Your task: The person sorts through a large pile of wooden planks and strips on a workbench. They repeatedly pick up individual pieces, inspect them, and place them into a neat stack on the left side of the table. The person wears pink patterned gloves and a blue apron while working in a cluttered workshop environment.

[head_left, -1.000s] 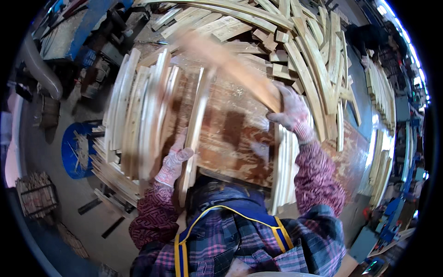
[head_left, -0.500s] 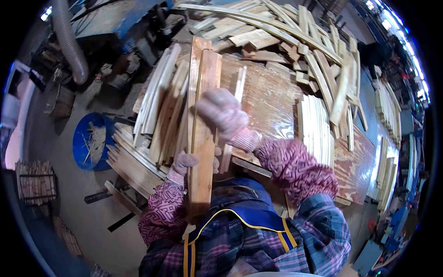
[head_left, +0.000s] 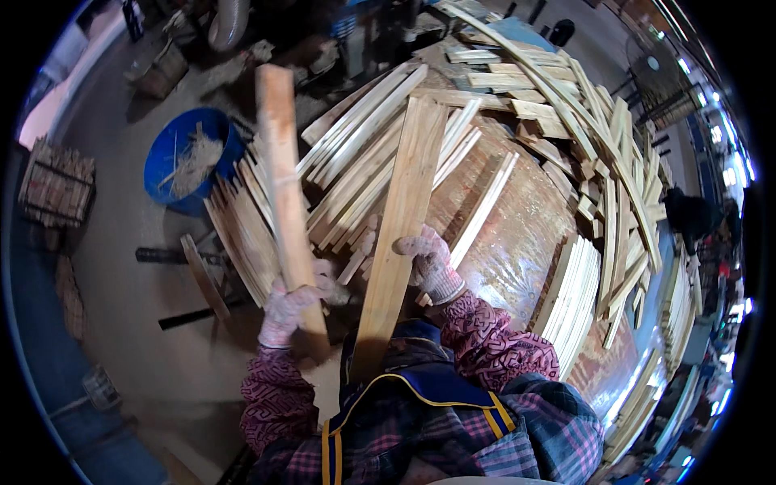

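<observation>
Clasping a tilted board (head_left: pixel 283 178) left of centre, the gloved left hand (head_left: pixel 289 314) wraps its grip around the wood near its lower end; the gloved right hand (head_left: pixel 434 263) pinches a second board (head_left: pixel 404 194) at mid-frame by its right edge, grip closed on it. Beyond, pale strips (head_left: pixel 575 283) lie on the bench (head_left: pixel 517 234), a wood pile (head_left: pixel 610 218) sprawls at upper right, and a blue bin (head_left: pixel 155 166) stands at upper left.

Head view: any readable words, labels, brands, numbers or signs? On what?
None readable.
Wooden board in the left hand: no lettering visible.
Wider plank in the right hand: none visible.
Blue tub: none visible.
Background along the right rim: too small and blurred to tell.
</observation>
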### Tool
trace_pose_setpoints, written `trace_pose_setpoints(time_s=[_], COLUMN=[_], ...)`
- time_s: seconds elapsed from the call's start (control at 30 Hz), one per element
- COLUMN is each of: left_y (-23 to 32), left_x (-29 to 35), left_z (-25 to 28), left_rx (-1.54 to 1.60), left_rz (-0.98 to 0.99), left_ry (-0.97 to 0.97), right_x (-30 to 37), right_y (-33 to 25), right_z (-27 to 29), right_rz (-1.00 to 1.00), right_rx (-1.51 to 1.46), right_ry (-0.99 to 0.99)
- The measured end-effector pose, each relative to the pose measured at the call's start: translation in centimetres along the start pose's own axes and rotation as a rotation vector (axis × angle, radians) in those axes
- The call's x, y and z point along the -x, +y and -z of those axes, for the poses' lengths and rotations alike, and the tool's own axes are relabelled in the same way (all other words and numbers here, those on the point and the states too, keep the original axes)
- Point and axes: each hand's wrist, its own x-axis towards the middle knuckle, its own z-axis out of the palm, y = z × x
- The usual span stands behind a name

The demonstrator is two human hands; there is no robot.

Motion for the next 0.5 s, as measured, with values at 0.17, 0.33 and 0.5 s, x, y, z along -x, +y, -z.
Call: trace_pose_setpoints(time_s=[0.17, 0.33, 0.5], left_y=[-7.0, -12.9, -10.2], left_x=[3.8, 4.1, -0.5], left_z=[17.0, 31.4, 37.0], left_rx=[-0.174, -0.866, -0.718], left_rz=[0.007, 0.297, 0.554], left_ry=[0.416, 1.045, 0.961], right_x=[-2.5, -3.0, -5.7], right_y=[2.2, 6.8, 10.2], right_z=[-2.2, 3.4, 0.5], right_rz=[-0.109, -0.027, -0.112], right_rx=[0.185, 0.757, 0.368], right_ry=[0.174, 0.29, 0.345])
